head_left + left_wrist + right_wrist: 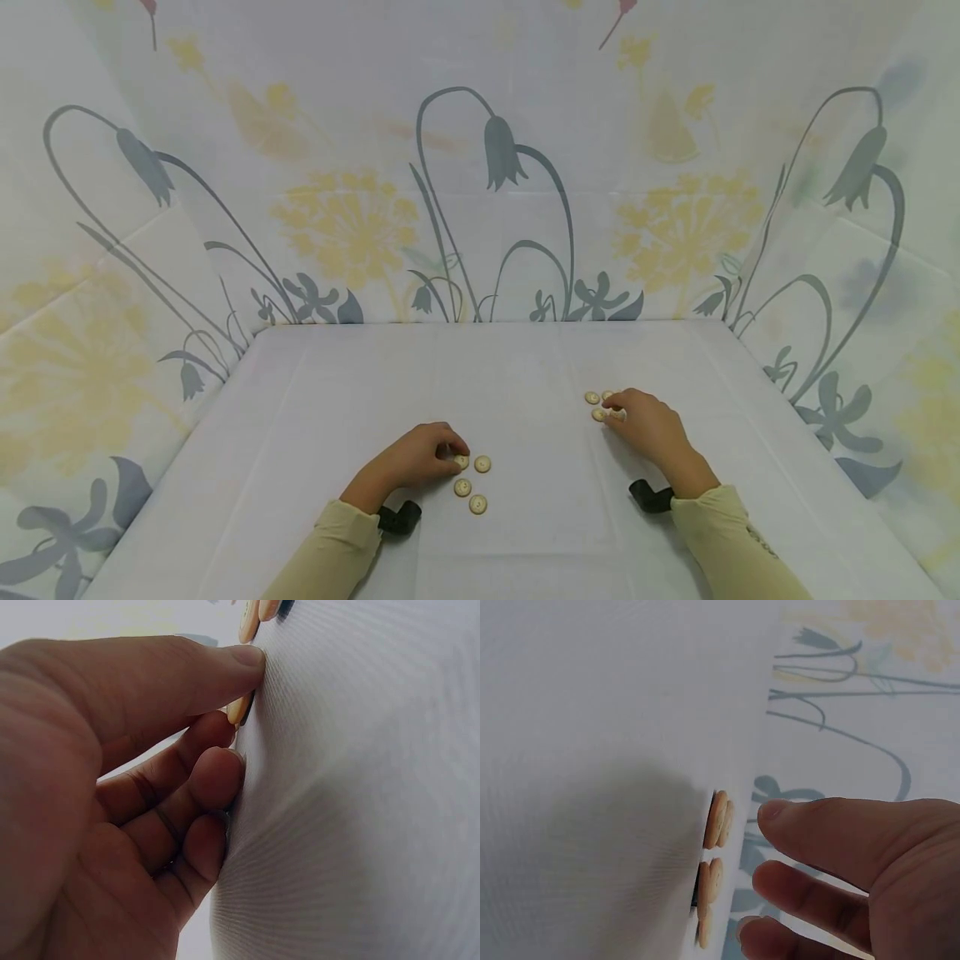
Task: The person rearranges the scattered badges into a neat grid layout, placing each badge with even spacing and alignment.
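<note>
My left hand [423,454] is low over the table, thumb and index finger at opposite edges of a round wooden disc [462,461]. In the left wrist view that disc [238,709] shows between thumb and index fingertip, close against the cloth; the other fingers are curled. Three more pale discs with dark marks lie beside it, one [483,464] to its right and another [462,487] nearer me. My right hand [647,425] hovers at a second small cluster of discs [592,398]. In the right wrist view its thumb and fingers are spread apart, beside the discs [715,819].
A white cloth covers the table [525,367]. Floral fabric [480,250] rises at the back and both sides. A black wrist-worn device [401,518] sits at the left cuff and another [651,497] at the right.
</note>
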`<state>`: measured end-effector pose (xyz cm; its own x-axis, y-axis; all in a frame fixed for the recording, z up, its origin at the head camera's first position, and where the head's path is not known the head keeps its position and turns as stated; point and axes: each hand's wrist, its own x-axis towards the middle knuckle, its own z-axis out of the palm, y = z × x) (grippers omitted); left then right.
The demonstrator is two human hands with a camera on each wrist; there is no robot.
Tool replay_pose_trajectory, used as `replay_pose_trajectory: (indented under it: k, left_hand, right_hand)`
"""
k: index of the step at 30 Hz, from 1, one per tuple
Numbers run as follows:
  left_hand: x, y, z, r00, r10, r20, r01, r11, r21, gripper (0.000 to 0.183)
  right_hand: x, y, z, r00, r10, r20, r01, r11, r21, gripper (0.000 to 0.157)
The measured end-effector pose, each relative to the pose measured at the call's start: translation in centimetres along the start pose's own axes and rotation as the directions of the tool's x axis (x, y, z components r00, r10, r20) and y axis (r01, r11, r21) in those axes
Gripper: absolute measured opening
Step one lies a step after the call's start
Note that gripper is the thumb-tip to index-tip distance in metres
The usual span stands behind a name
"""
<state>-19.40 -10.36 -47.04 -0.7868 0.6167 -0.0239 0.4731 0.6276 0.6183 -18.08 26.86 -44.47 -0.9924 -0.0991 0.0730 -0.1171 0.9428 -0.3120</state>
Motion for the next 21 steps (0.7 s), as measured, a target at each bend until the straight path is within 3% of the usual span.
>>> replay_pose_trajectory:
  k: [7,14,21]
  left_hand:
    - [0.1,-0.2,0.0,1.000,0.000,0.001,0.000,1.000,0.005,0.016]
    - [0.1,-0.2,0.0,1.000,-0.001,-0.002,0.001,1.000,0.000,0.016]
    - [0.1,-0.3,0.1,1.000,0.002,0.001,-0.002,1.000,0.005,0.016]
  right_hand:
    - [-0.1,-1.4,0.3,0.996,-0.082,-0.039,0.081,0.997,-0.016,0.021]
    - [0.0,-3.3,1.1,0.986,-0.164,-0.036,0.161,0.984,-0.079,0.020]
    - [0.3,-5.7,2.0,0.981,-0.196,-0.013,0.194,0.978,-0.074,0.019]
